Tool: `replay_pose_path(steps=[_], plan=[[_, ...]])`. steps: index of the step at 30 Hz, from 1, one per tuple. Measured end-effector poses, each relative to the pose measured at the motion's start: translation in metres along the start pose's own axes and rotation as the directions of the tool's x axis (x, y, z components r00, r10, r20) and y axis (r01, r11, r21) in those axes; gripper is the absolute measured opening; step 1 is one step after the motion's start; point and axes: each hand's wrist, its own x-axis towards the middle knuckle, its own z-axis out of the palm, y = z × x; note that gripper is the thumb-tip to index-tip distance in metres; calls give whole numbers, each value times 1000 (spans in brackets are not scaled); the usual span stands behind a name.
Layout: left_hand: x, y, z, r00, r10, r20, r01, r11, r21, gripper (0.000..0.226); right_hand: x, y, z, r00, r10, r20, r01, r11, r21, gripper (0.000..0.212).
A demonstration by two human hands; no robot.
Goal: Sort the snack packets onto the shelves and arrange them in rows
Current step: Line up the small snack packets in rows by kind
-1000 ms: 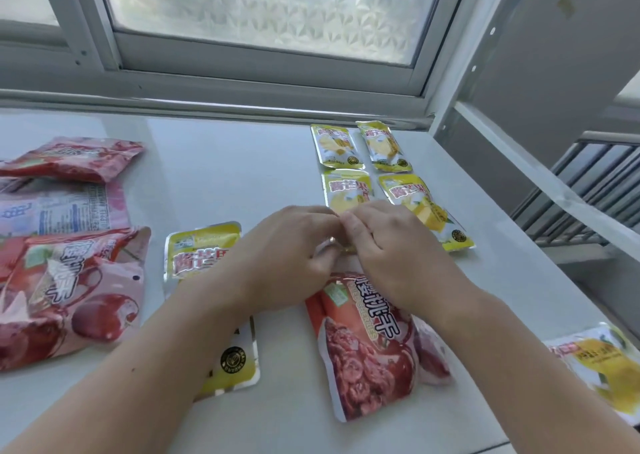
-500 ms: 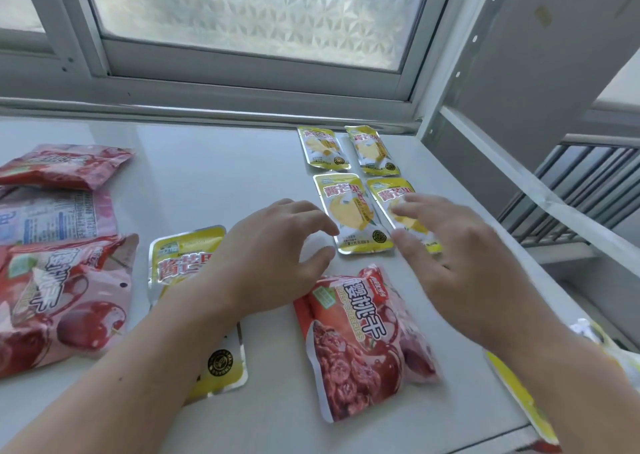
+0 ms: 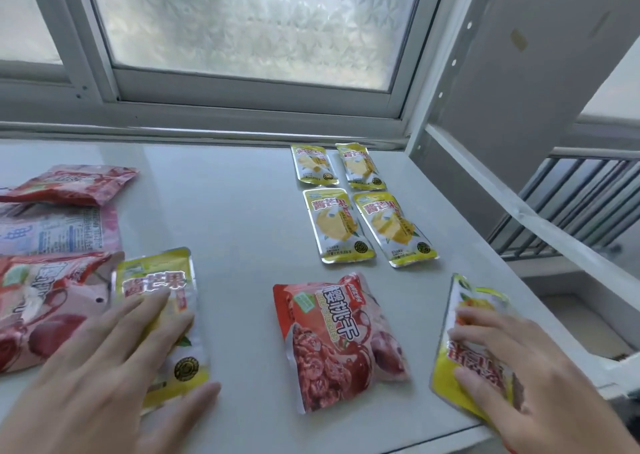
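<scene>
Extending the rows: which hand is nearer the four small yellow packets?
Right. The right hand sits just in front of the small packets; the left hand lies far left.

Only two bare hands and their wrists showed of the person. The bare left hand [image 3: 114, 367] was broad across the back, with long, slim fingers [image 3: 145, 318] and a rounded thumb. Motion blur smeared its edges, so the nails could not be made out. The bare left wrist [image 3: 31, 426] ran uncovered to the lower-left corner of the view. The bare right hand [image 3: 519, 374] looked much the same, with long fingers, softly rounded knuckles and blurred tips. The bare right wrist [image 3: 581, 429] ran off at the bottom-right corner. At the very bottom edge, just beneath that hand, a thin red sliver [image 3: 512, 450] showed, too little to tell what it was.
</scene>
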Motion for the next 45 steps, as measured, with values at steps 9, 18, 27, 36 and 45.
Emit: replay_pose_path(steps=[9,18,27,36,45], plan=[[-27,0,-27,995,-25,-100,13,993,-120,53,7,-68,45,945,-318,74,322,946,-47,46],[-16,101,-50,901,-180,-395,27,932,-363,25,-3,-119,68,922,-371,112,360,927,106,59],[-28,173,33,978,185,96,-182,983,-35,72,-14,4,14,954,-209,215,193,977,92,55],[-14,164,25,974,200,102,-176,963,-206,51,-5,49,-19,926,-164,339,145,986,81,56],[-6,154,7,995,90,37,-62,881,-469,35,-7,37,-25,952,-156,265,125,983,132,31]])
